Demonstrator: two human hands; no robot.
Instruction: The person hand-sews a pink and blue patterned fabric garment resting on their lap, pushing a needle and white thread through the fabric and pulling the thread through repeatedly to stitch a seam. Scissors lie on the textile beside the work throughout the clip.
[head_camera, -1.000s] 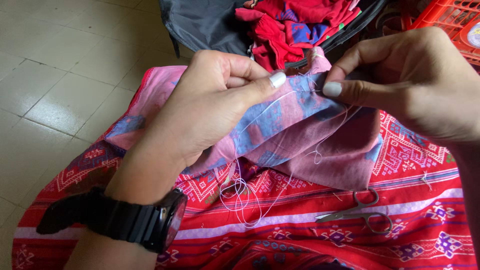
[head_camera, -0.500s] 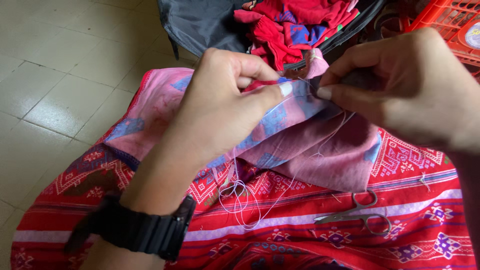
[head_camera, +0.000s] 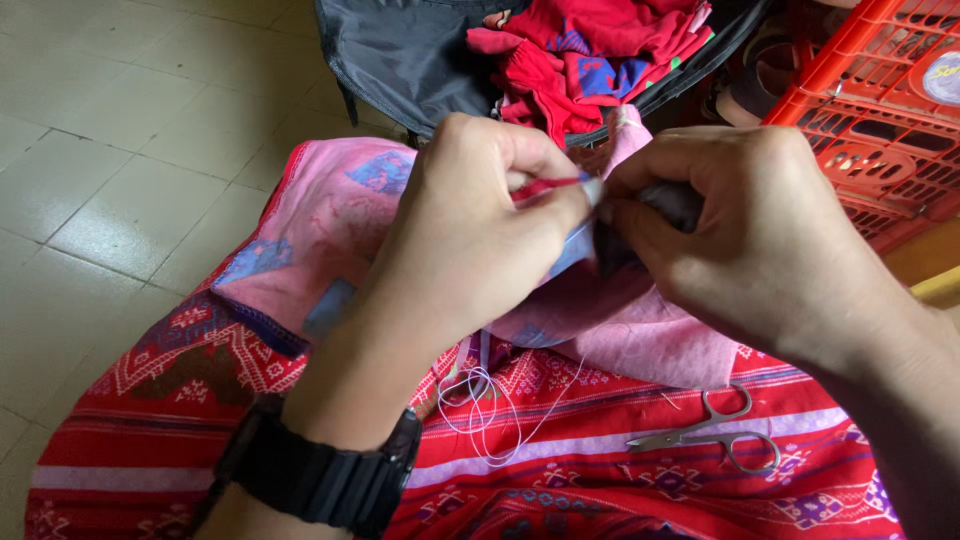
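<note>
The left hand (head_camera: 470, 240) and right hand (head_camera: 740, 240) meet at the folded edge of the pink cloth (head_camera: 330, 220), fingers of both clamped together on that edge. The pink cloth lies over the red patterned fabric (head_camera: 640, 470). Below the pink cloth, loose white thread (head_camera: 480, 405) loops on the red fabric; small scissors (head_camera: 715, 435) lie right of the thread. An orange crate (head_camera: 880, 110) stands beyond the right hand.
</note>
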